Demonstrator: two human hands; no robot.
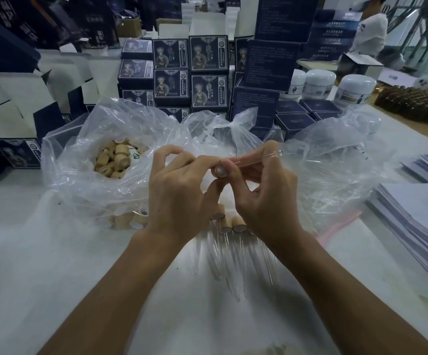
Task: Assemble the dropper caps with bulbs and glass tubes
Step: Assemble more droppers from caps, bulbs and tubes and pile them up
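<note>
Right hand (264,201) pinches a clear glass tube (253,158) (slender, tilted), left hand (179,190) touching.

Across my white worktop (54,265), dark blue printed boxes (189,70) stood stacked at the back, with open white cartons (15,98) to their left. White jars (336,85) sat to the right near rows of brown bottles (412,101). Paper sheets (418,213) lay stacked at my right. A person in white (370,29) stood far behind.
</note>
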